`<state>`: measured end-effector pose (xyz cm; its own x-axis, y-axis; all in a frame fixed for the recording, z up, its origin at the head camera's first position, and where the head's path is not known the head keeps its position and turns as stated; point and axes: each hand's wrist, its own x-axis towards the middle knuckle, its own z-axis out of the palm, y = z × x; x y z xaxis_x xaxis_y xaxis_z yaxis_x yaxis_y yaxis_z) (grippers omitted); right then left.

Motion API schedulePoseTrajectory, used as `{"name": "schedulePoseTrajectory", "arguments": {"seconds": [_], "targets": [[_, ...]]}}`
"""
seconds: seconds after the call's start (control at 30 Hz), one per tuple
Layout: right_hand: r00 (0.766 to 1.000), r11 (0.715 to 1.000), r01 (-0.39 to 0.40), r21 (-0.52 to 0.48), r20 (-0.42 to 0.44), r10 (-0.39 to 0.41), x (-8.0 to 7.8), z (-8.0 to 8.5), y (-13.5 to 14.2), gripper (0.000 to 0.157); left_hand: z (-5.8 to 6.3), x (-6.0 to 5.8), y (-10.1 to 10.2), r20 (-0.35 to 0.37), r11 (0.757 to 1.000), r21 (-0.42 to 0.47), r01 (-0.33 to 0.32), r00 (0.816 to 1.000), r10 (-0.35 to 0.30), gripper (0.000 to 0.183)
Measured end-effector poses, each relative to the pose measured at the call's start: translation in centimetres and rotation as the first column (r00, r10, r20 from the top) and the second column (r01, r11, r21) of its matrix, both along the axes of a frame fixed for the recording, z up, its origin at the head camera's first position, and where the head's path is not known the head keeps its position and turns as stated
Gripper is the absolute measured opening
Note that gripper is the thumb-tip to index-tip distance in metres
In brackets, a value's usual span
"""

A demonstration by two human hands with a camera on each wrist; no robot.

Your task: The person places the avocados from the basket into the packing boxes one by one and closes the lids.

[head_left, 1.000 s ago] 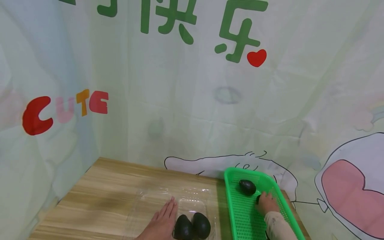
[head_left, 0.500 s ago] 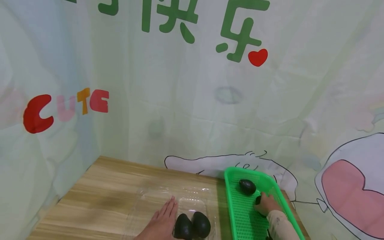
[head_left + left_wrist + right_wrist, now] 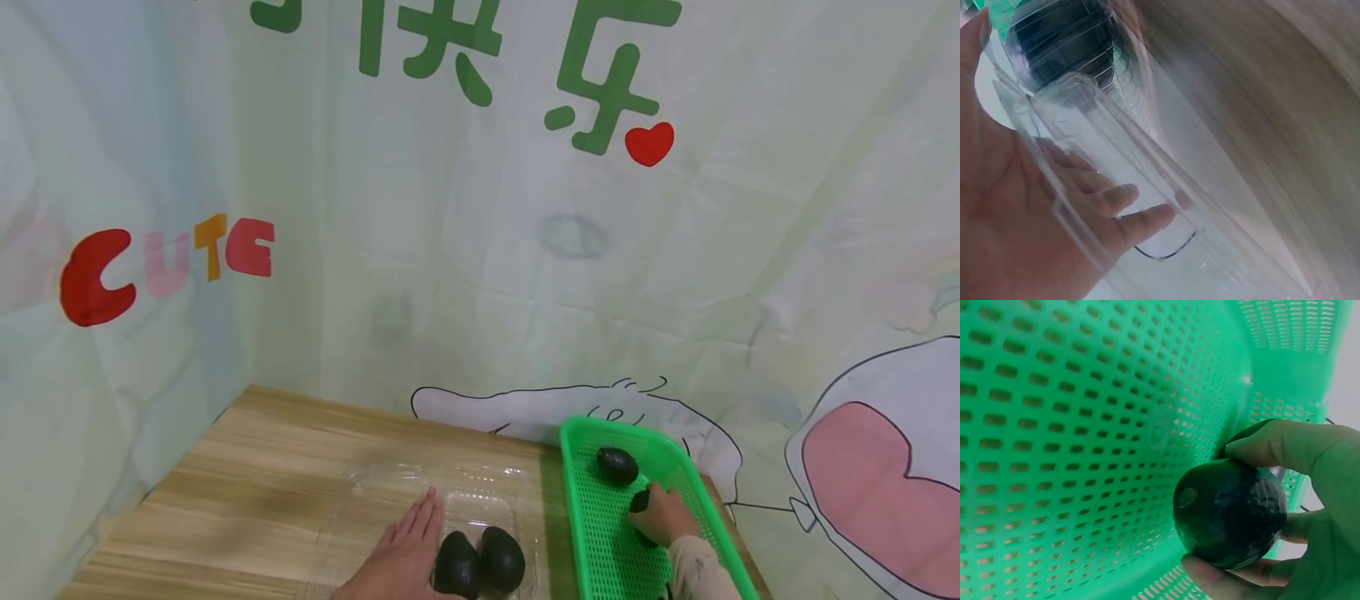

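Note:
Inside the green plastic basket (image 3: 611,542), my right hand (image 3: 669,517) grips a dark avocado (image 3: 1229,512), thumb on one side and fingers on the other. Another avocado (image 3: 618,466) lies farther back in the basket, partly hidden behind the thumb in the right wrist view. My left hand (image 3: 405,550) rests with extended fingers along a clear plastic clamshell box (image 3: 480,507). Two avocados (image 3: 502,559) sit side by side in that box, right of the left hand. In the left wrist view, the fingers (image 3: 1144,224) show beyond the transparent plastic edge.
A wood-grain table (image 3: 247,492) carries the box and, at its right, the basket. Behind it hangs a pale printed curtain (image 3: 465,283) with green characters and a red heart. Another curtain panel with coloured letters borders the table's left side.
My right hand has shifted slightly left in the basket and its fingers have closed round the avocado. The left hand stays on the box. The head view has tilted slightly.

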<state>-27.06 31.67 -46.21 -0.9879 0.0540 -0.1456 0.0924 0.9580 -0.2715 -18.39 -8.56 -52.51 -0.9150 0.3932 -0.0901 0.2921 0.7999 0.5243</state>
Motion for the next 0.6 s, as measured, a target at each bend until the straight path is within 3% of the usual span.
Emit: {"name": "schedulePoseTrajectory", "arguments": {"seconds": [0.27,0.47,0.6], "targets": [[1.000,0.999,0.013,-0.035,-0.016,-0.013,0.6,1.0,-0.7,0.077,0.1,-0.1,0.0,0.047,1.000,-0.001,-0.004,0.999,0.004,0.132],[0.999,0.997,0.026,-0.066,-0.028,-0.027,1.3,2.6,-1.9,0.082,0.2,-0.2,0.1,0.032,1.000,0.005,-0.006,0.999,0.006,0.133],[0.996,0.998,0.016,-0.065,-0.081,-0.022,2.2,3.8,-3.1,0.078,0.2,-0.1,0.1,0.033,1.000,0.007,-0.008,0.999,0.007,0.132]]}}
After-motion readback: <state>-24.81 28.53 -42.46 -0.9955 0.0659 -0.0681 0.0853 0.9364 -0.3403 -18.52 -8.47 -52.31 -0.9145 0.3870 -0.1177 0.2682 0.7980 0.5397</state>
